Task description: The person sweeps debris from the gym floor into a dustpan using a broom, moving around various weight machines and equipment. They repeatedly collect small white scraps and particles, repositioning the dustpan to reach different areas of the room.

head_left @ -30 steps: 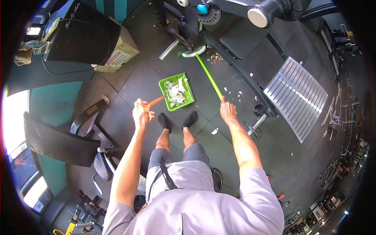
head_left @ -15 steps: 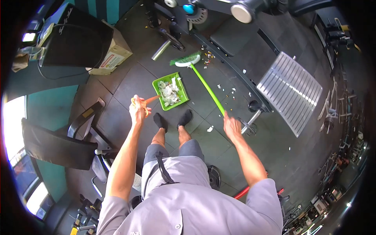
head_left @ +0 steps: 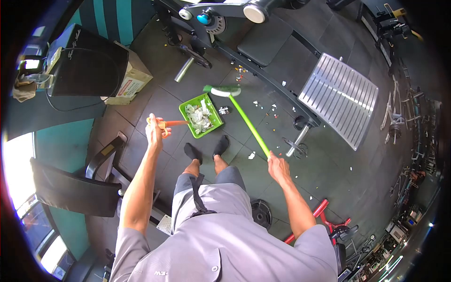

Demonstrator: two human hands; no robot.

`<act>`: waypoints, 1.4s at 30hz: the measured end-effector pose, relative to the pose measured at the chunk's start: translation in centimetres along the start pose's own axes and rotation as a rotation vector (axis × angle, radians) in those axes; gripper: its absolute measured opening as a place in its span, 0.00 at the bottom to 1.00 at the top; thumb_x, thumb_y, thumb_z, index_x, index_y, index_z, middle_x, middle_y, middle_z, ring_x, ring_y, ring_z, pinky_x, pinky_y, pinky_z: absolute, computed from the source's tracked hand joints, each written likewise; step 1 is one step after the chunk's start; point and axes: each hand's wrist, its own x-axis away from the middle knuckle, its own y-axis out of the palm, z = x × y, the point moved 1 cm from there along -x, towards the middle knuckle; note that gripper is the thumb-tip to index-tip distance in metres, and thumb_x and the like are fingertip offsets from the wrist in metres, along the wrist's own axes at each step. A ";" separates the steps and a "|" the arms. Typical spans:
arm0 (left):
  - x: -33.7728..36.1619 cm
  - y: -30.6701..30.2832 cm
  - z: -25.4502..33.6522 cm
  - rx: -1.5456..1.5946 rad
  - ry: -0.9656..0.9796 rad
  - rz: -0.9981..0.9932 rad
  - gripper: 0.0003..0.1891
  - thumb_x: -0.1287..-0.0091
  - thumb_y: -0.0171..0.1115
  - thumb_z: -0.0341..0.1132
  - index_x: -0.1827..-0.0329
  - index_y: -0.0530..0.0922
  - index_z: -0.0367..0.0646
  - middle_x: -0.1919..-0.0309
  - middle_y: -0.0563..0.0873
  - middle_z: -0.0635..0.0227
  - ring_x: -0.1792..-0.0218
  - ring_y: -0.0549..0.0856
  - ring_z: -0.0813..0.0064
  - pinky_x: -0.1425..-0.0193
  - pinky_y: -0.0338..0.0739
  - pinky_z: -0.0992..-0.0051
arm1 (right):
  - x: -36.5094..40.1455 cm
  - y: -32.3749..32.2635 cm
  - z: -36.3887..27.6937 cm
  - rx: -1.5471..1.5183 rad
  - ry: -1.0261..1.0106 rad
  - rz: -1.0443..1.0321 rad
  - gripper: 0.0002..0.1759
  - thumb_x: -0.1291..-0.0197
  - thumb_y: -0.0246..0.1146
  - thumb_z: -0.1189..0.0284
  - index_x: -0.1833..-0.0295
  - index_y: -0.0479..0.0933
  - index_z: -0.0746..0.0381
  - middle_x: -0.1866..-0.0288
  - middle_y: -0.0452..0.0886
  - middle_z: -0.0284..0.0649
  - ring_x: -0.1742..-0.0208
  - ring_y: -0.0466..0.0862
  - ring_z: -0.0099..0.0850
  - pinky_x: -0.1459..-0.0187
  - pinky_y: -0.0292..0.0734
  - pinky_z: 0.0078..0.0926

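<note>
My left hand (head_left: 154, 134) is closed around the orange handle (head_left: 170, 124) of a green dustpan (head_left: 216, 116). Crumpled white paper and other litter (head_left: 199, 117) lie in the pan, which rests on the floor in front of my feet. In my right hand (head_left: 279, 168) is the top of a bright green broom handle (head_left: 251, 127). The white broom head with green bristles (head_left: 225, 91) is just beyond the pan's far right corner, slightly blurred. A small silvery scrap (head_left: 224, 110) lies against the pan's right edge.
Coloured bits (head_left: 241, 70) and white scraps (head_left: 252, 155) are scattered over the dark tiles. A gym machine with a ridged metal footplate (head_left: 338, 101) stands right. At left are a black speaker (head_left: 89, 61), a cardboard box (head_left: 134, 77) and a padded seat (head_left: 75, 190). A weight plate (head_left: 261, 214) lies behind me.
The broom has been drawn toward me, its head now lower and nearer the dustpan. The silvery scrap now shows beside the pan. My left hand still grips the dustpan handle.
</note>
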 end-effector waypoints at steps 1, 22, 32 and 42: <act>-0.1 0.3 0.4 0.004 -0.006 0.004 0.26 0.28 0.41 0.57 0.58 0.69 0.38 0.72 0.80 0.56 0.80 0.82 0.70 0.79 0.80 0.75 | -0.9 -0.5 0.0 0.006 0.008 0.027 0.20 0.39 0.55 0.68 0.41 0.74 0.61 0.73 0.80 0.57 0.71 0.81 0.55 0.66 0.77 0.51; -2.3 3.5 0.5 -0.114 0.021 -0.006 0.25 0.28 0.41 0.56 0.59 0.69 0.38 0.73 0.80 0.57 0.80 0.82 0.69 0.79 0.79 0.73 | 7.2 5.2 -1.8 -0.419 0.234 0.039 0.20 0.39 0.57 0.68 0.43 0.75 0.65 0.55 0.80 0.56 0.55 0.81 0.52 0.53 0.77 0.39; -4.0 2.9 -0.3 -0.023 0.093 -0.121 0.24 0.29 0.44 0.55 0.56 0.66 0.39 0.71 0.75 0.57 0.81 0.80 0.64 0.80 0.80 0.69 | 6.9 14.0 -8.7 -0.849 0.641 -0.065 0.15 0.33 0.53 0.61 0.48 0.76 0.57 0.81 0.76 0.33 0.87 0.73 0.22 0.89 0.68 0.24; -3.8 1.2 -0.3 -0.023 0.042 -0.153 0.27 0.31 0.46 0.56 0.52 0.67 0.36 0.55 0.76 0.53 0.71 0.84 0.54 0.76 0.82 0.64 | 12.2 11.3 -12.6 -1.043 0.693 -0.048 0.27 0.33 0.54 0.57 0.31 0.65 0.53 0.79 0.75 0.33 0.84 0.73 0.21 0.88 0.67 0.21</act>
